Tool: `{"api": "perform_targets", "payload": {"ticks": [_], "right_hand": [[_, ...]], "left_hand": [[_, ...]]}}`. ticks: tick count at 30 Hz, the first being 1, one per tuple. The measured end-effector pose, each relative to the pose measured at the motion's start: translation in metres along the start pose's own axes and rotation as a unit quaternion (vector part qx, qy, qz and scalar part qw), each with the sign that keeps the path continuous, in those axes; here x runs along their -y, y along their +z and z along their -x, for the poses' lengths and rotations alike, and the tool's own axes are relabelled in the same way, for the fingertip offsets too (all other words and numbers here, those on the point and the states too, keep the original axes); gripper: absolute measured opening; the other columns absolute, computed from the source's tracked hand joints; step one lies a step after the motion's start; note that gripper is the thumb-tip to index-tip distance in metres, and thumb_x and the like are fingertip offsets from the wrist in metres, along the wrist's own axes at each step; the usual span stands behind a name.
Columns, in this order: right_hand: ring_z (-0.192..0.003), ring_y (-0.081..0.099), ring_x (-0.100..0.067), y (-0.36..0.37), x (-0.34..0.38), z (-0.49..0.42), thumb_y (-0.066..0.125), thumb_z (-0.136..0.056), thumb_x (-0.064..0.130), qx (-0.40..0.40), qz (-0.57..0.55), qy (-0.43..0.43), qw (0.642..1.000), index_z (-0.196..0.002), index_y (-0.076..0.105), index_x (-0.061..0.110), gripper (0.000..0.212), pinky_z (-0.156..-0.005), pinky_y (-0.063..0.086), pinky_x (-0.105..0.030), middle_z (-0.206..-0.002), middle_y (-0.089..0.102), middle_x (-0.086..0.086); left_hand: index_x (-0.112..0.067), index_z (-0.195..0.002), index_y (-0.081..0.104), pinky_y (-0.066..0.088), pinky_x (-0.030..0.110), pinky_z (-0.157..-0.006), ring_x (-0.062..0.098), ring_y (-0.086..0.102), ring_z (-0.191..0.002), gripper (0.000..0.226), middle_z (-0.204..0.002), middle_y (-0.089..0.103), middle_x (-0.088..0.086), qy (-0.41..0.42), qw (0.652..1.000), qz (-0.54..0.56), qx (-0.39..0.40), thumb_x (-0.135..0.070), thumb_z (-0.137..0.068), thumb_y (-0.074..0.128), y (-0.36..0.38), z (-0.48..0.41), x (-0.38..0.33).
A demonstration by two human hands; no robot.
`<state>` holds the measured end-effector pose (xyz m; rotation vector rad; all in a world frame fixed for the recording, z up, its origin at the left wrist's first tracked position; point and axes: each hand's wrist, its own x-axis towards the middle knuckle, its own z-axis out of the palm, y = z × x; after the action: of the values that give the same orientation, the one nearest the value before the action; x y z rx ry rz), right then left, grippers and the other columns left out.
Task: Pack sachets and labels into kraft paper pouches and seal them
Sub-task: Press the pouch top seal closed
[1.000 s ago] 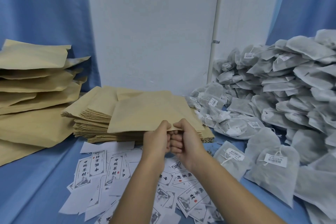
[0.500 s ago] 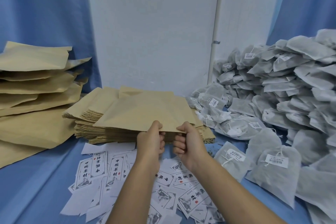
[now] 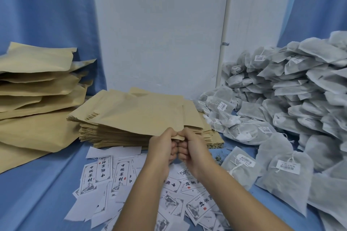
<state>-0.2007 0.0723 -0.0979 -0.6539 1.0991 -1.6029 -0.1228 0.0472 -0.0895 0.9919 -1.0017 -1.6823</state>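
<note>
On the head camera I see my left hand (image 3: pixel 163 146) and right hand (image 3: pixel 194 149) knuckle to knuckle, both pinching the near edge of one kraft pouch (image 3: pixel 142 116). It lies tilted atop the stack of flat pouches (image 3: pixel 112 138) in the middle of the blue surface (image 3: pixel 37 193). Printed labels (image 3: pixel 120 172) lie scattered beneath my forearms, grey sachets (image 3: pixel 300 99) are heaped on the right, and bulkier pouches (image 3: pixel 33 84) are piled at far left against the blue curtain (image 3: pixel 47 15).
</note>
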Motion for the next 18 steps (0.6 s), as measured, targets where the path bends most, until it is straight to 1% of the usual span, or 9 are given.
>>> {"api": "perform_targets", "payload": {"ticks": [3,6,9,11,13,15,17,18], "right_hand": [[-0.033,0.022,-0.006,-0.0004,-0.0006,0.0023,0.047,-0.091,0.007,-0.001,0.042,-0.002,0.999,-0.056,0.043,0.015,0.035,-0.035,0.016,-0.017,-0.037,0.033,0.006],[-0.035,0.022,-0.007,-0.0008,-0.0005,0.0027,0.047,-0.09,0.009,-0.013,0.066,-0.001,0.998,-0.057,0.043,0.015,0.033,-0.037,0.017,-0.018,-0.038,0.033,0.006],[-0.034,0.021,-0.007,-0.001,0.0008,0.002,0.047,-0.089,0.009,-0.031,0.049,-0.018,0.998,-0.065,0.042,0.013,0.025,-0.036,0.018,-0.018,-0.038,0.03,0.007],[-0.034,0.02,-0.007,-0.0009,-0.0008,0.0011,0.047,-0.089,0.009,-0.052,0.034,-0.026,0.998,-0.063,0.037,0.016,0.029,-0.035,0.017,-0.018,-0.038,0.027,0.008],[-0.034,0.02,-0.008,0.0007,-0.0035,0.0021,0.046,-0.09,0.011,-0.059,0.028,-0.026,0.998,-0.064,0.035,0.018,0.03,-0.035,0.017,-0.018,-0.04,0.027,0.007],[-0.037,0.02,-0.009,0.0011,-0.004,0.0028,0.048,-0.091,0.016,-0.049,0.057,-0.014,0.997,-0.063,0.037,0.017,0.029,-0.036,0.017,-0.018,-0.043,0.029,0.004],[-0.035,0.021,-0.009,0.0006,-0.0009,0.0038,0.05,-0.09,0.015,-0.047,0.073,-0.014,0.996,-0.057,0.039,0.016,0.034,-0.035,0.019,-0.019,-0.041,0.031,0.004],[-0.033,0.021,-0.008,-0.0004,0.001,0.0035,0.05,-0.09,0.014,-0.055,0.053,-0.017,0.997,-0.056,0.039,0.015,0.035,-0.035,0.02,-0.018,-0.039,0.031,0.006]], "left_hand": [[-0.011,-0.056,0.041,0.014,0.015,-0.033,0.008,0.021,-0.032,0.031,-0.039,0.029,-0.003,0.005,1.0,0.011,-0.012,-0.006,-0.085,0.051,-0.0012,-0.0012,0.003],[-0.01,-0.058,0.044,0.015,0.016,-0.036,0.009,0.024,-0.034,0.028,-0.04,0.031,-0.002,0.01,1.0,-0.01,-0.017,-0.007,-0.084,0.054,-0.0031,-0.0006,0.0036],[-0.01,-0.059,0.045,0.016,0.016,-0.036,0.009,0.025,-0.033,0.029,-0.039,0.033,-0.004,0.041,0.997,-0.038,-0.057,-0.012,-0.086,0.054,-0.0034,-0.0002,0.0003],[-0.009,-0.059,0.042,0.017,0.015,-0.033,0.006,0.023,-0.029,0.029,-0.034,0.03,-0.007,0.066,0.994,-0.025,-0.082,-0.009,-0.087,0.052,-0.0042,-0.0014,-0.0018],[-0.009,-0.058,0.041,0.016,0.014,-0.032,0.005,0.021,-0.027,0.031,-0.033,0.029,-0.008,0.062,0.995,-0.014,-0.072,-0.007,-0.088,0.051,-0.0054,-0.0016,-0.0024],[-0.009,-0.056,0.041,0.015,0.015,-0.033,0.006,0.022,-0.028,0.035,-0.034,0.03,-0.007,0.043,0.998,-0.013,-0.042,-0.009,-0.089,0.052,-0.0069,-0.0023,-0.0004],[-0.01,-0.056,0.044,0.013,0.016,-0.036,0.008,0.023,-0.031,0.037,-0.037,0.031,-0.005,0.033,0.999,-0.013,-0.018,-0.013,-0.091,0.054,-0.008,-0.0017,-0.0002],[-0.01,-0.057,0.045,0.013,0.016,-0.037,0.008,0.022,-0.032,0.036,-0.038,0.03,-0.005,0.036,0.999,-0.008,-0.024,-0.015,-0.09,0.055,-0.0086,-0.0023,-0.0008]]}}
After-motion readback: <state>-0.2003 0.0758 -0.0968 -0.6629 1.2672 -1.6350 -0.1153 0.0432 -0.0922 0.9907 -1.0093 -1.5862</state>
